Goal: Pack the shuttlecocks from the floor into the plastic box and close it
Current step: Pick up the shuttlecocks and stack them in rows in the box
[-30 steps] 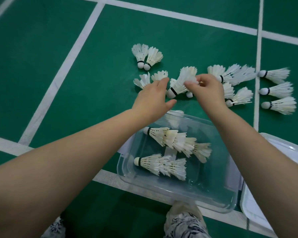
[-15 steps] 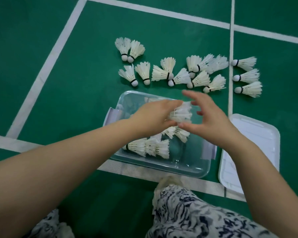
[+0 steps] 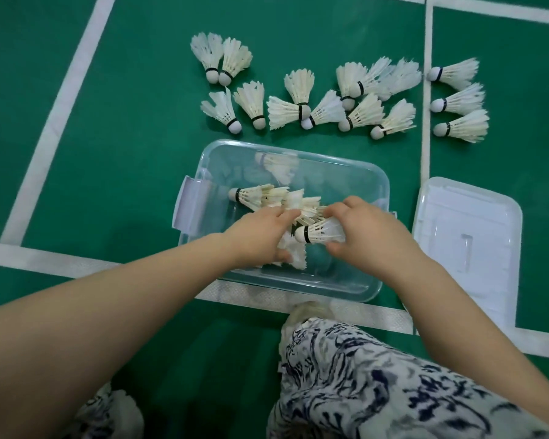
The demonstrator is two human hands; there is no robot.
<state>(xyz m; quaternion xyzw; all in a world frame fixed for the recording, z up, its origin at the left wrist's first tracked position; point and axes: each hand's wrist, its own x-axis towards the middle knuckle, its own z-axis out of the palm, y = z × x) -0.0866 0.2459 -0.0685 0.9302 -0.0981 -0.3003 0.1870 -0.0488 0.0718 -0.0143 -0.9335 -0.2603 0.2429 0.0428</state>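
A clear plastic box stands open on the green court floor. Inside it lie nested white shuttlecocks. My right hand holds a shuttlecock low inside the box, cork to the left. My left hand rests on the shuttlecocks beside it, fingers touching the feathers; whether it grips any I cannot tell. Several more shuttlecocks lie on the floor beyond the box. The box's clear lid lies flat to the right.
White court lines cross the floor on the left and under the box's near edge. Three shuttlecocks lie right of a vertical line. My patterned trouser knees fill the bottom of the view.
Both hands came back from the floor pile with a shuttlecock and have gone down into the box. The camera has tilted, so the box sits higher in view.
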